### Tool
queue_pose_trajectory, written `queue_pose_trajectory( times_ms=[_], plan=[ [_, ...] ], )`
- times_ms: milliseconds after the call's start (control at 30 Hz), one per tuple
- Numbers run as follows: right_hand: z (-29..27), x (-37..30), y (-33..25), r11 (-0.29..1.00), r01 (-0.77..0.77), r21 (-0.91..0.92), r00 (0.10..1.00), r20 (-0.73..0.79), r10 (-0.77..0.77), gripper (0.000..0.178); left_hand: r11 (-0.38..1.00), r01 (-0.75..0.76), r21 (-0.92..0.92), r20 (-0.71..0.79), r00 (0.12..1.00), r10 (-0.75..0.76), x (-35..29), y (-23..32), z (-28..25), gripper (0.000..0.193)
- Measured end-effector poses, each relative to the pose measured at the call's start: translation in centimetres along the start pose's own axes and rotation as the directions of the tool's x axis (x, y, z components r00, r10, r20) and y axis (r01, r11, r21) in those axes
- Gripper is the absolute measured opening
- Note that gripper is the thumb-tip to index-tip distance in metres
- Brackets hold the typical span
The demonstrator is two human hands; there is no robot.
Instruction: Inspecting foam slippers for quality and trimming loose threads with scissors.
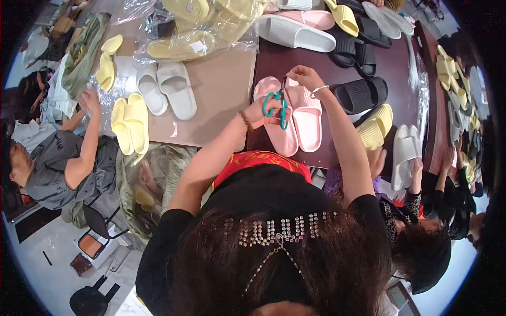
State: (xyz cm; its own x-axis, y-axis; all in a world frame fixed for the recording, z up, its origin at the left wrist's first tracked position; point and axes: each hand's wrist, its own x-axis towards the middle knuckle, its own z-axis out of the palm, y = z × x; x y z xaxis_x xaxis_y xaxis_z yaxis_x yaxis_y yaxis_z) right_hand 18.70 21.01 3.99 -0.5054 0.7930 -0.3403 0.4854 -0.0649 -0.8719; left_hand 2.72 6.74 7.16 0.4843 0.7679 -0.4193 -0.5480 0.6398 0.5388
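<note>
My left hand (262,112) is closed around scissors (285,117) with teal handles, held over a pair of pink slippers (307,129). The dark blades point away from me, toward the slippers' far end. My right hand (307,77) is at the far end of the right pink slipper, fingers pinched together close to the blade tips. What they pinch is too small to make out. The pink pair lies on the dark red tabletop (247,138) in front of me, the left slipper partly covered by my left hand and the scissors.
Grey slippers (178,90) and yellow slippers (138,124) lie left on a brown board (221,79). Bagged yellow slippers (182,45) are beyond. White (296,34) and black slippers (361,95) lie far and right. People work on both sides; one at right handles white slippers (405,152).
</note>
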Motion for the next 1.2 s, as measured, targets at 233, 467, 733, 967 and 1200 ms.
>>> queue_pose_trajectory(
  times_ms=[233,467,733,967,1200],
  plan=[
    [-0.1,-0.5,1.0,0.998,0.066,-0.016,0.996,-0.06,-0.067,0.022,0.992,-0.1,0.081,-0.123,0.986,0.11,1.6,0.3,-1.4,0.021],
    [-2.0,-2.9,-2.9,0.822,0.346,0.452,0.875,-0.473,-0.108,0.017,0.901,-0.215,0.377,-0.402,0.839,0.368,-3.1,1.4,-5.5,0.033],
    [11.2,-13.7,-10.4,0.848,0.029,0.53,0.896,0.362,-0.257,0.015,0.008,0.399,0.917,-0.317,0.715,0.623,-7.7,0.9,-14.2,0.035],
    [24.8,-13.1,-9.1,0.834,0.52,0.184,0.195,0.926,-0.325,0.027,-0.191,0.458,0.868,-0.318,0.809,0.495,-7.7,2.3,-13.8,0.036],
    [20.6,-11.5,-5.7,0.754,0.622,0.21,0.428,0.716,-0.552,0.046,-0.281,0.616,0.736,-0.342,0.696,0.632,-6.1,-0.1,-12.2,0.032]
  ],
)
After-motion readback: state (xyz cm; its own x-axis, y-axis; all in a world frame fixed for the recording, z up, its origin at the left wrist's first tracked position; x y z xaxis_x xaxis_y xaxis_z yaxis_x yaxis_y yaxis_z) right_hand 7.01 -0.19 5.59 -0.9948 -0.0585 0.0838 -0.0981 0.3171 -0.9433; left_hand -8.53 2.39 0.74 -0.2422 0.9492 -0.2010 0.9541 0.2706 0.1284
